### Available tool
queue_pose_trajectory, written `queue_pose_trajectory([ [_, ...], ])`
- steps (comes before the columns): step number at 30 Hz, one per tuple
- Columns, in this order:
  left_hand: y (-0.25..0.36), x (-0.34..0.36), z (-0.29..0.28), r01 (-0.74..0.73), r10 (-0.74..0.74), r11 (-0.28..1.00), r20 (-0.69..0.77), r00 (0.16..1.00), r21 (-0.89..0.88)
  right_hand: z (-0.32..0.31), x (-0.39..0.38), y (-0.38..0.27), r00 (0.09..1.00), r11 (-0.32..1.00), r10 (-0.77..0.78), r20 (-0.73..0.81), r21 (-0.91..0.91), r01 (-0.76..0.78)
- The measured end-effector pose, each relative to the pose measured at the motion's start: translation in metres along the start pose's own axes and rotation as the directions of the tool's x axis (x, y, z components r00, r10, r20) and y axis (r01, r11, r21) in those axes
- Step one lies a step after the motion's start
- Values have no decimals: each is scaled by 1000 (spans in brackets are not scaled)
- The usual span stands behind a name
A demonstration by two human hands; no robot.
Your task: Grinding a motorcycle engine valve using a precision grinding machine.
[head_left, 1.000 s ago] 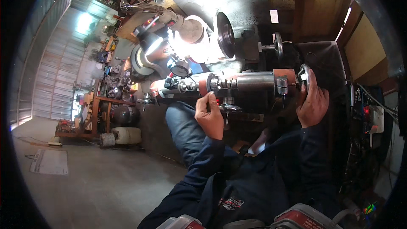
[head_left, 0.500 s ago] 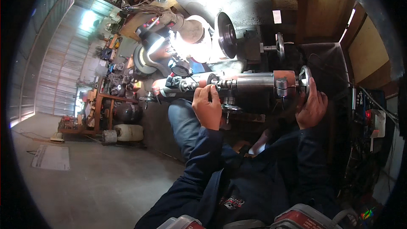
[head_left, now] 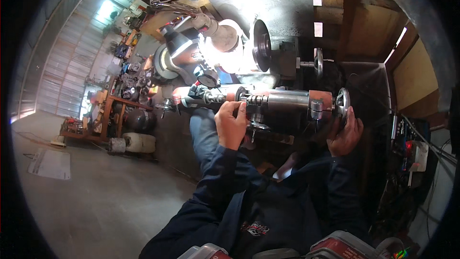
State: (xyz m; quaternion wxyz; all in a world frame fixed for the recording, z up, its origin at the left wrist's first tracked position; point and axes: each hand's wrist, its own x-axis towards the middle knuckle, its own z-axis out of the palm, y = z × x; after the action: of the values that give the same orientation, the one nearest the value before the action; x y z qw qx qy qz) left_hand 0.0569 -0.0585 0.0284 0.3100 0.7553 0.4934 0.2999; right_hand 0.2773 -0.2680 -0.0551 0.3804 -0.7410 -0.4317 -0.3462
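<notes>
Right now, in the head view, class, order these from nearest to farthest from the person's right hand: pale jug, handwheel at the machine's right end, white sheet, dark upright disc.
From the right hand:
1. Handwheel: right at the hand.
2. Dark disc: up and left, beyond the machine.
3. Pale jug: well left.
4. White sheet: far left, on the floor.

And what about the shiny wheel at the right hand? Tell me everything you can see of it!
The shiny wheel is round and silver-coloured, and looks like smooth metal. It stands upright, turned so we see it as a thin oval. It sits at the right end of the long machine part, just past the orange-red block. The person's right hand has its fingers against the lower part of the rim. That hand hides some of it, and its middle is too small to make out clearly.
</notes>
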Motion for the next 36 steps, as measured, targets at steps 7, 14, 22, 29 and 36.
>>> queue_pose_trajectory([
  [7,-12,-11,18,-406,470,866,-200,860,292,-2,-1,-2,1000,1000,4,21,4,-4],
  [14,-14,-1,14,-269,266,963,-168,949,4,4,-11,5,1000,1000,-11,28,-1,11],
  [22,-18,-7,19,-308,382,908,-254,889,285,26,-39,15,993,1000,-12,-120,23,15],
  [29,-11,-11,22,-239,310,939,-304,901,249,20,-33,2,989,991,124,-87,-31,-127],
  [36,-15,-10,26,-69,58,997,-270,961,-30,27,-41,4,984,986,148,-101,-60,-154],
])
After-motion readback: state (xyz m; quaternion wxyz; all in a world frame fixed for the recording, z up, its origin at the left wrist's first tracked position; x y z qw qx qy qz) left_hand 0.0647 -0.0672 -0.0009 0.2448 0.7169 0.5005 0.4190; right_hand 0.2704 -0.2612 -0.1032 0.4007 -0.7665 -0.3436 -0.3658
